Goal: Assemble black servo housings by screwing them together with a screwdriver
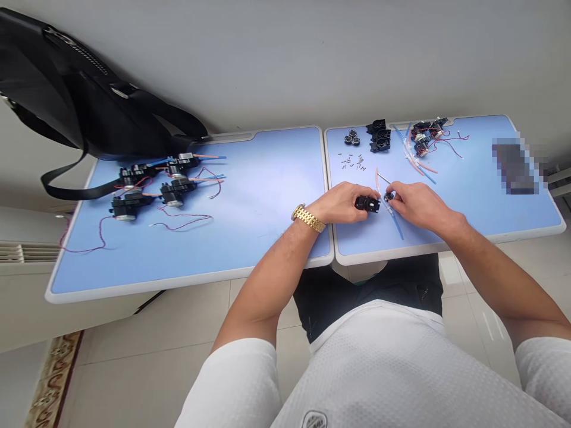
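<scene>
Over the right-hand table, my left hand (339,201) is closed around a black plastic housing (367,204), its detailed end facing right. Just right of it, my right hand (418,203) pinches a small round black part (389,195) between thumb and fingertips. The two parts are close together but apart. A bundle of thin tubing, with a blue length (395,224) and an orange end (377,173), lies between and beneath my hands. A thin pale rod (383,179) sticks out beside my right fingertips; whether that hand holds it I cannot tell.
Behind my hands lie loose screws (352,161), three round black parts (352,139) and black housings (379,137). Wired assemblies (423,135) sit further right, near a blurred dark rectangle (517,169). More wired assemblies (129,206) and a black bag (84,101) occupy the left table.
</scene>
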`<state>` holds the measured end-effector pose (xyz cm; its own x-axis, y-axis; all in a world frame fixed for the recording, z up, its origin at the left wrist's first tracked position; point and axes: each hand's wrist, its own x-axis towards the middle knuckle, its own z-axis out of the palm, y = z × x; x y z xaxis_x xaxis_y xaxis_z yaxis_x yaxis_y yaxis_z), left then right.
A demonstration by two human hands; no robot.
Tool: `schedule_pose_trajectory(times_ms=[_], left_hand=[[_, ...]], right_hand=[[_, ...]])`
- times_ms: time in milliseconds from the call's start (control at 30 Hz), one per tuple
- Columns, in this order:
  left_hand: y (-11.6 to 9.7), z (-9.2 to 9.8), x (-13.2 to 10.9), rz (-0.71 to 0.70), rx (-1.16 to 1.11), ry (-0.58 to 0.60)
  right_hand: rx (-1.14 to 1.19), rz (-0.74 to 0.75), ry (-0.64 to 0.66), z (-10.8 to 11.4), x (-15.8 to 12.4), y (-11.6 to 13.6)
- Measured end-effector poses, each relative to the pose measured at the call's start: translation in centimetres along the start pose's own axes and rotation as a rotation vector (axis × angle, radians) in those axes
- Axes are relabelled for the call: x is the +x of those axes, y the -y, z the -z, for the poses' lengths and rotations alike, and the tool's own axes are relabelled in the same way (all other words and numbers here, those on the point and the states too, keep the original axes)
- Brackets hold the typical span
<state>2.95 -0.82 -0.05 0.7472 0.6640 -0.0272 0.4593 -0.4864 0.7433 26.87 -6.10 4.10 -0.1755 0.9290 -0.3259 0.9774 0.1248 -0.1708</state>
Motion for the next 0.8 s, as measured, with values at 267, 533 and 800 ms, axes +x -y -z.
schedule_pose_trajectory(times_ms=[267, 533, 800], left_hand=[[-0.2, 0.1, 0.0, 0.007, -0.006, -0.001], [-0.1, 0.0, 0.0, -0.006, -0.004, -0.005], [-0.1, -0.2, 0.0, -0.007, 0.002, -0.011]], right_hand=[[0.038, -0.008, 0.007, 0.0, 0.1, 0.2], [0.116, 0.077, -0.040, -0.8, -0.5, -1.1], [-0.005, 0.050, -0.062, -1.8, -0.6, 0.0]])
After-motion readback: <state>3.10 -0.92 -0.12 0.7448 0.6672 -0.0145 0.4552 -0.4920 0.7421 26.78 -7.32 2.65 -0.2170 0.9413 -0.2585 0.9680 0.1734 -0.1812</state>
